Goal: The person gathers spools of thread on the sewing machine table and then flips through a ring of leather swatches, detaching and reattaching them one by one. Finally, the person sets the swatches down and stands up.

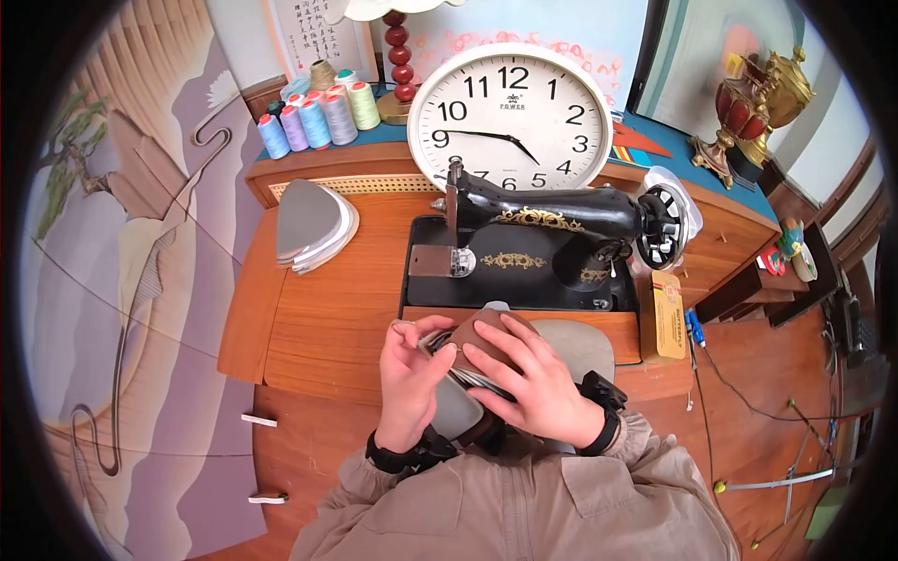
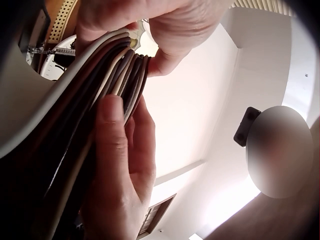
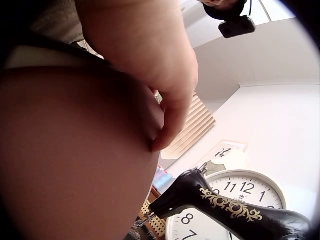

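Observation:
In the head view, both hands hold a stack of thin, flat, rounded pieces with a brown one point(image 1: 496, 338) on top, close in front of the sewing machine point(image 1: 552, 210). The left hand point(image 1: 412, 379) pinches the stack's left edge between thumb and fingers. Spread over the brown face, the right hand point(image 1: 533, 383) grips from the other side, its thumb along the edge. In the left wrist view the layered edges point(image 2: 120, 75) show white, brown, tan and dark, fanned slightly apart. The brown face point(image 3: 80, 150) fills much of the right wrist view.
Grey and white pieces point(image 1: 313, 224) lie stacked on the table's left. Behind the machine stand a large clock point(image 1: 514, 112), thread spools point(image 1: 318, 117) and a red-beaded lamp point(image 1: 399, 65). A yellow box point(image 1: 666, 313) is at right. A grey piece point(image 1: 585, 351) overlaps the table's front edge.

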`<state>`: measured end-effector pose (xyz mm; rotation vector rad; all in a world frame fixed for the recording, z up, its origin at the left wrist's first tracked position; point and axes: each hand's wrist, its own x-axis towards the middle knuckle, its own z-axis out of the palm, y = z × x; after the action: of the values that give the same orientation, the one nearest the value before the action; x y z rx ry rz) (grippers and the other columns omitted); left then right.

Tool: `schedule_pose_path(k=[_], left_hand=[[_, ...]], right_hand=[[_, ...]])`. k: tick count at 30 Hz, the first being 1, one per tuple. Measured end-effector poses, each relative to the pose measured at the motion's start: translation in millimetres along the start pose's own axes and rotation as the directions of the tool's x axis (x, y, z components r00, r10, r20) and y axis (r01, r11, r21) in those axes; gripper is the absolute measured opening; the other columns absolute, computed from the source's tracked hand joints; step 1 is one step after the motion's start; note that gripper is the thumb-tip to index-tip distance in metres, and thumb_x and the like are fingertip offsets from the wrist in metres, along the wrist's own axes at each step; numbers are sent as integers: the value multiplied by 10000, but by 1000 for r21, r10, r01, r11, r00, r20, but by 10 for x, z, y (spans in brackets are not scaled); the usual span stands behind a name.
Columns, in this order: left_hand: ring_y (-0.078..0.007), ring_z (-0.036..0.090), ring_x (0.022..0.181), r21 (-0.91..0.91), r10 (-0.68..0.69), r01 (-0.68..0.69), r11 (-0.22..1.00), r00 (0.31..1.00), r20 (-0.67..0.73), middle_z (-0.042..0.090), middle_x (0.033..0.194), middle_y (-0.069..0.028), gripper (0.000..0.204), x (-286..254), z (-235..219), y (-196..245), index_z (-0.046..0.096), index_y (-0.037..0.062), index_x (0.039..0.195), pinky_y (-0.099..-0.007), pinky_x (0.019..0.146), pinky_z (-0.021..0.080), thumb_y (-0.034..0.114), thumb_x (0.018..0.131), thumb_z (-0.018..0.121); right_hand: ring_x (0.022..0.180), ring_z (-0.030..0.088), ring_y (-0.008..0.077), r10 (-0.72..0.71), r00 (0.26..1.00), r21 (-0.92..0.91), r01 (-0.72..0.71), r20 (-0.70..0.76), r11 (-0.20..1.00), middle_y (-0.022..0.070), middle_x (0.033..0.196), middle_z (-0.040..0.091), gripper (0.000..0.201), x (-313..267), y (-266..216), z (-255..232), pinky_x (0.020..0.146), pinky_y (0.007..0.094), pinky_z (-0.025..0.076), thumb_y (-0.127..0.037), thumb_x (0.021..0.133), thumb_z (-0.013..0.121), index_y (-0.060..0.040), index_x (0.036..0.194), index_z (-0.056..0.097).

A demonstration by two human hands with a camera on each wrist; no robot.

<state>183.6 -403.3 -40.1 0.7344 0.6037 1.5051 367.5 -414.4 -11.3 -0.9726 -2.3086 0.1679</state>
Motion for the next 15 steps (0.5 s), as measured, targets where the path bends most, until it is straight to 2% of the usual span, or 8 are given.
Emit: schedule_pose_path(k=[3,5,7,8,9,11,12,15], left_hand=[[-201,514,1134,49,41,-40,998,999,-21,547,1151,-173,401,-14,-19,-1,356,112,904,-323,950,453,-130,784,653],[-198,521,1120,41,52,-51,998,998,-25,546,1153,-174,400,-34,-46,34,356,112,904,-319,940,459,-130,785,650],[-195,528,1106,31,63,-62,998,998,-29,545,1155,-175,398,-39,-74,102,355,112,904,-316,930,466,-130,786,648],[-170,547,1053,45,84,-83,996,996,-33,549,1158,-168,361,-42,-88,150,367,113,920,-286,885,475,-124,801,612],[-145,566,1001,59,105,-103,993,994,-38,553,1162,-161,328,-49,-101,199,379,114,936,-257,840,483,-118,817,577],[-146,573,979,53,108,-105,993,993,-48,561,1156,-162,319,-53,-128,276,381,118,934,-255,825,481,-104,816,578],[-147,572,982,72,109,-106,992,993,-46,560,1157,-161,320,-53,-151,302,382,119,934,-258,825,480,-97,815,586],[-147,567,987,88,108,-104,991,993,-40,561,1153,-160,322,-74,-151,313,381,120,933,-262,826,475,-90,813,594]], right_hand=[[1168,533,364,-30,999,107,35,-45,994,114,1294,552,391,29,89,-106,903,442,493,-189,834,698,-94,1202,606],[999,622,328,228,971,431,-177,-70,885,131,1086,638,195,-62,273,-106,815,390,517,-118,877,649,-42,1055,630],[822,637,342,410,910,360,-361,-68,860,133,920,640,87,-143,468,-27,741,364,518,-63,901,606,-15,973,614],[841,613,342,414,909,281,-386,-47,879,119,911,623,132,-208,585,59,756,382,511,-66,857,644,-29,981,622],[841,613,342,412,910,279,-385,-45,880,119,911,623,132,-280,647,113,756,382,511,-66,857,644,-29,981,622],[905,593,319,242,969,-64,-238,56,969,101,965,618,192,-384,680,192,797,391,503,-76,793,686,-52,976,636],[974,570,302,279,957,-75,-273,83,959,91,1023,606,260,-411,675,238,840,396,490,-92,736,715,-76,988,648],[979,567,304,270,952,-23,-269,144,963,85,1033,597,255,-468,802,261,843,394,490,-123,737,725,-82,978,652]])
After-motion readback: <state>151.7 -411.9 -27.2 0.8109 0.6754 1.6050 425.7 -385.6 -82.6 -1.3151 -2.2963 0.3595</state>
